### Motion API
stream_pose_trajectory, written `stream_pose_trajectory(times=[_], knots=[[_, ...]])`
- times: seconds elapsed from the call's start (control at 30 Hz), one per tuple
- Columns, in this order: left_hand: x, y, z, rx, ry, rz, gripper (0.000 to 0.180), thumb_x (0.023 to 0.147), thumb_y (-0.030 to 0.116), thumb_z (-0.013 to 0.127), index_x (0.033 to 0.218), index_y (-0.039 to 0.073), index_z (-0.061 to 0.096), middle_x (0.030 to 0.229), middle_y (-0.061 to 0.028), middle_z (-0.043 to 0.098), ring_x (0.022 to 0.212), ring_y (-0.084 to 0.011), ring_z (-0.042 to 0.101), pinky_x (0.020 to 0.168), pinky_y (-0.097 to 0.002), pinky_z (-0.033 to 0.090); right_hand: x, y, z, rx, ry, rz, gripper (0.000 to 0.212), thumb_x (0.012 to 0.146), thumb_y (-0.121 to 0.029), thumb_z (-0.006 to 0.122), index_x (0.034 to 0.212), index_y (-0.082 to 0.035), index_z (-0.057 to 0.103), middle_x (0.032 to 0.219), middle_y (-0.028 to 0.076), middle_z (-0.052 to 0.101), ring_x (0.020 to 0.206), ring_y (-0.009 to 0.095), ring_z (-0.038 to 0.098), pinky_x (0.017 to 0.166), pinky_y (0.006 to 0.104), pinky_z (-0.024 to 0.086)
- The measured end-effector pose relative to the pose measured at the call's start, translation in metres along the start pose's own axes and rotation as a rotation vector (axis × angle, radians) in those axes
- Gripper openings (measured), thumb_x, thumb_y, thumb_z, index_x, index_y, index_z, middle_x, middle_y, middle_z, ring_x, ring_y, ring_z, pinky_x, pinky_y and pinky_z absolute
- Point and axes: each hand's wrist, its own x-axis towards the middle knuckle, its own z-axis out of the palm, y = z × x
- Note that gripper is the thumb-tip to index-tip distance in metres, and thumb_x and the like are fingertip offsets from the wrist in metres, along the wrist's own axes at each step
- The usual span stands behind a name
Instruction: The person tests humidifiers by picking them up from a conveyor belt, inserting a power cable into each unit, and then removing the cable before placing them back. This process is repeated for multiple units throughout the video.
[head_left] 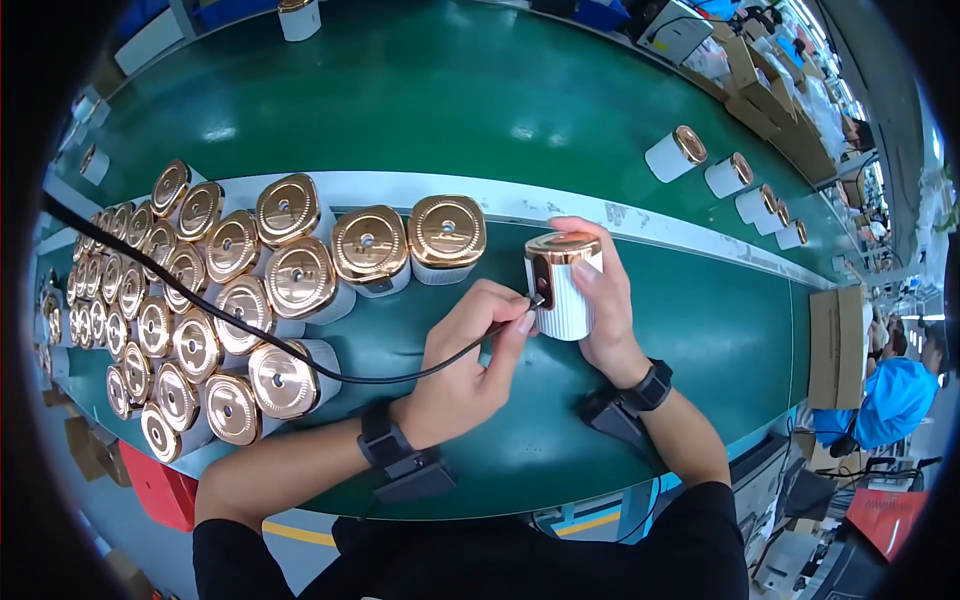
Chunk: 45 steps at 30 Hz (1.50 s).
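My right hand [606,300] is wrapped round a white ribbed canister [566,312] with a shiny gold top, held upright above the green bench. A dark oval panel runs down the canister's left side. In my left hand [468,365], thumb and fingers pinch the end of a black cable [400,379], its small plug at that dark panel. Whether the plug is inside a socket I cannot make out. The cable hangs across from the upper left, passing over many similar canisters. Closest to my left hand stands a gold-topped canister [447,238].
Rows of gold-topped white canisters [232,245] crowd the bench's left side. Beyond a pale rail [400,186], more canisters [676,154] stand on a green belt [420,90]. A cardboard box [838,348] is at the right end, near a person in blue [885,402]. A red bin [158,488] sits lower left.
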Motion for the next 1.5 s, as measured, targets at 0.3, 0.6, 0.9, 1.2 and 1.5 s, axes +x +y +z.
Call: stream_pose_trajectory(times=[0.3, 0.6, 0.9, 1.2, 1.5], knots=[[-0.003, 0.001, -0.005, 0.09, -0.079, 0.009, 0.007, 0.093, -0.006, 0.057, 0.1, -0.004, 0.054, 0.094, -0.011, 0.06, 0.074, -0.0103, 0.057, 0.061, -0.0229, 0.046, -0.002, 0.007, -0.003, -0.279, -0.051, -0.329, 0.043, 0.092, -0.02, 0.057, 0.129, -0.002, 0.044, 0.11, 0.011, 0.06, 0.091, 0.014, 0.058, 0.08, 0.0281, 0.048], [-0.005, -0.006, -0.003, 0.004, -0.04, -0.024, 0.007, 0.094, -0.007, 0.055, 0.1, -0.004, 0.054, 0.094, -0.0092, 0.059, 0.066, -0.008, 0.053, 0.056, -0.0222, 0.044, -0.002, 0.0, 0.004, -0.188, -0.033, -0.153, 0.041, 0.093, -0.022, 0.057, 0.128, -0.003, 0.045, 0.11, 0.01, 0.061, 0.095, 0.013, 0.056, 0.083, 0.0266, 0.046], [-0.004, -0.003, -0.009, -0.078, -0.017, -0.177, 0.002, 0.097, -0.001, 0.054, 0.099, -0.002, 0.054, 0.091, -0.0068, 0.058, 0.067, -0.0067, 0.052, 0.056, -0.0216, 0.042, 0.015, -0.002, 0.0, -0.484, -0.071, -0.274, 0.045, 0.092, -0.026, 0.056, 0.129, -0.002, 0.045, 0.112, 0.01, 0.059, 0.096, 0.014, 0.056, 0.083, 0.0265, 0.046], [-0.002, -0.002, -0.005, 0.017, -0.005, -0.168, 0.007, 0.097, 0.005, 0.057, 0.095, 0.0, 0.053, 0.076, -0.0011, 0.054, 0.061, -0.004, 0.047, 0.052, -0.0218, 0.039, 0.127, 0.004, -0.098, -0.684, 0.432, -0.597, 0.04, 0.089, -0.022, 0.073, 0.11, -0.006, 0.044, 0.111, 0.008, 0.054, 0.1, 0.015, 0.052, 0.091, 0.0296, 0.043], [-0.004, -0.002, -0.005, -0.033, 0.037, -0.116, 0.012, 0.095, 0.005, 0.061, 0.092, 0.001, 0.05, 0.072, -0.0019, 0.051, 0.06, -0.0053, 0.046, 0.051, -0.0253, 0.037, 0.14, -0.019, -0.075, -0.95, 0.514, -0.787, 0.032, 0.088, -0.019, 0.073, 0.104, -0.003, 0.051, 0.112, 0.008, 0.054, 0.096, 0.017, 0.052, 0.09, 0.03, 0.043]])
